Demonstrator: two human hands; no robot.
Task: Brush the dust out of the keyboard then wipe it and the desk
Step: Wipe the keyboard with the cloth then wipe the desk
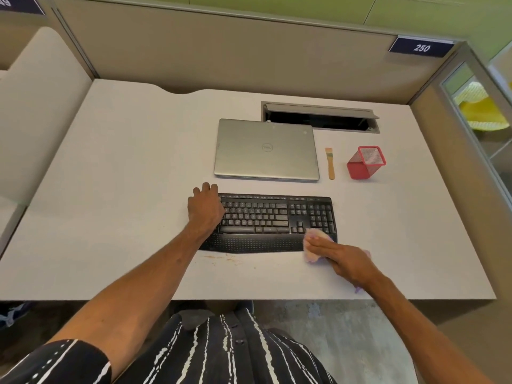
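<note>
Grips the left end of the black keyboard (277, 223), set toward the counter's (124, 189) front edge, with the left hand (205, 209), fingers curled. Presses a pink cloth (313, 245) onto its near right corner with the right hand (343, 259), fingers straight. Further back, brush (330, 163) between closed laptop (266, 149) and red mesh holder (365, 163).

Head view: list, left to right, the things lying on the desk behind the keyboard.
closed laptop → brush → red mesh pen holder
</note>
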